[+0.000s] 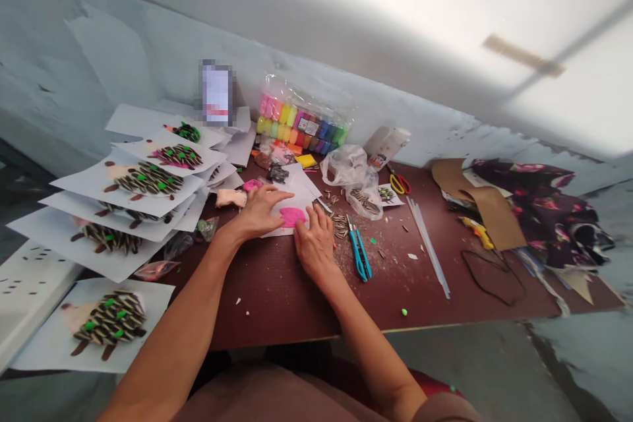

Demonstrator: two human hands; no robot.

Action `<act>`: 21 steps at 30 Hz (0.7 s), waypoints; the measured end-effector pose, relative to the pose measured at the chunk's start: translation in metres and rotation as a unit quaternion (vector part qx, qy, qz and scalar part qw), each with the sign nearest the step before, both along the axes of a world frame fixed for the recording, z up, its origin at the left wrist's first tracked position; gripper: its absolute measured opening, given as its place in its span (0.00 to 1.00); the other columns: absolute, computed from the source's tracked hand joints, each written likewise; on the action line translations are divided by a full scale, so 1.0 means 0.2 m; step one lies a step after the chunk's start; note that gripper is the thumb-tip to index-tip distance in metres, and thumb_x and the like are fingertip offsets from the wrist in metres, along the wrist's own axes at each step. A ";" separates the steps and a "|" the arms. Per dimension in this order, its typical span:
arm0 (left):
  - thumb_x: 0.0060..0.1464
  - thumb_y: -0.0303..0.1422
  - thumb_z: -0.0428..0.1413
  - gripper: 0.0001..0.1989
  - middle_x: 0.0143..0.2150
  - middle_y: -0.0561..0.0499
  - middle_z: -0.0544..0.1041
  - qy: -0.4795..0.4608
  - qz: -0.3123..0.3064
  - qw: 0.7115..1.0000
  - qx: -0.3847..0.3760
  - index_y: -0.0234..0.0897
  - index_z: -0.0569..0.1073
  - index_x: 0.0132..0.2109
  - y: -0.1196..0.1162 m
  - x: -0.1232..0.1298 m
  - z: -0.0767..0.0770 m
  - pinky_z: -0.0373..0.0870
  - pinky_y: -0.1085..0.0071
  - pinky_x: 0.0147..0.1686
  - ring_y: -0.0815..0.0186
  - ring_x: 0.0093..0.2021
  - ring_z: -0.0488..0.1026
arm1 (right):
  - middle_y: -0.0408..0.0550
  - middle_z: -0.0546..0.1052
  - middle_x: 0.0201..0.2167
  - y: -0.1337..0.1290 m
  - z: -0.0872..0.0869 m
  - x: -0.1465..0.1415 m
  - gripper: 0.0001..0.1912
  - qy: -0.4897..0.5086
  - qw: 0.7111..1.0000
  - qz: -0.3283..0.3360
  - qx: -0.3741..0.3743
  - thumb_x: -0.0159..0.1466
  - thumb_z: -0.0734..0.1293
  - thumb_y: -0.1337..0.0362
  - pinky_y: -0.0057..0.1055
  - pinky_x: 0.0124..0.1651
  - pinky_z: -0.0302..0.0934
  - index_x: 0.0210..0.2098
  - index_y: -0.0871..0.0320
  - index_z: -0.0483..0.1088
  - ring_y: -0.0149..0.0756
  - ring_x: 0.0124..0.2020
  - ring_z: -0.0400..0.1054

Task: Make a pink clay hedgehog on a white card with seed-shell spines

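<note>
Brown shirt (277, 399) is nearest; left hand (260, 212) spreads open beside pink clay (293, 217) on paper (298, 186), right hand (317, 242) touches the clay's edge, fingers bent (gripping, I can't tell).

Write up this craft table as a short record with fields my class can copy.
surface: dark red table
left hand: left hand, fingers spread beside the pink patch
right hand: right hand, fingers at the patch's right side
base: white paper
loose material: striped seeds
cutting tool: blue-handled, lying right of the hands
colours: multicoloured pack by the wall
far left: stacked sheets bearing seed-covered animal figures
</note>
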State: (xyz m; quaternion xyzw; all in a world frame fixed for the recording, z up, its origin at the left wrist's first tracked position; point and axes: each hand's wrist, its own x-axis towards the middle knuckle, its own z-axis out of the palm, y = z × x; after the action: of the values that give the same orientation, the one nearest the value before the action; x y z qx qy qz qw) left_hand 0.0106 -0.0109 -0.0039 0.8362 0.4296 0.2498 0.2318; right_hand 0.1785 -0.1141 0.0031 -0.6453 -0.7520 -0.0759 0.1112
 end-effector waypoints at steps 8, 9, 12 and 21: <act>0.48 0.35 0.63 0.33 0.63 0.43 0.74 0.078 -0.061 0.994 -0.037 0.44 0.73 0.63 -0.03 0.02 0.00 0.54 0.45 0.66 0.43 0.69 0.58 | 0.60 0.69 0.65 -0.02 -0.01 0.03 0.13 0.012 1.000 -0.004 -0.010 0.72 0.62 0.65 0.51 0.65 0.53 0.51 0.56 0.76 0.52 0.70 0.54; 0.47 0.35 0.63 0.33 0.64 0.43 0.74 0.083 -0.058 0.994 -0.039 0.44 0.73 0.63 -0.03 0.02 0.00 0.53 0.45 0.66 0.42 0.69 0.58 | 0.59 0.69 0.65 -0.02 -0.01 0.04 0.13 0.014 1.000 -0.005 -0.012 0.72 0.62 0.65 0.51 0.65 0.53 0.51 0.55 0.76 0.52 0.70 0.54; 0.48 0.35 0.63 0.33 0.64 0.43 0.74 0.090 -0.057 0.994 -0.036 0.44 0.74 0.63 -0.03 0.02 0.01 0.53 0.44 0.66 0.41 0.70 0.58 | 0.58 0.68 0.65 -0.02 -0.01 0.04 0.14 0.022 1.000 -0.008 -0.018 0.72 0.62 0.64 0.50 0.66 0.53 0.52 0.54 0.76 0.52 0.71 0.53; 0.50 0.36 0.61 0.34 0.67 0.43 0.70 0.126 -0.059 0.989 -0.047 0.44 0.70 0.65 -0.04 0.03 0.02 0.46 0.43 0.69 0.43 0.73 0.54 | 0.59 0.65 0.68 -0.07 0.02 0.08 0.16 0.027 0.999 -0.013 -0.038 0.71 0.64 0.63 0.54 0.68 0.48 0.56 0.52 0.75 0.54 0.72 0.49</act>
State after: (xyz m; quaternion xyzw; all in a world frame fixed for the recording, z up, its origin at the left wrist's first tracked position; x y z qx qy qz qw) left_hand 0.0159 -0.0192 -0.0008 0.8732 0.4163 0.1074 0.2295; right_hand 0.1944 -0.1279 0.0068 -0.6603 -0.7428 -0.0312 0.1060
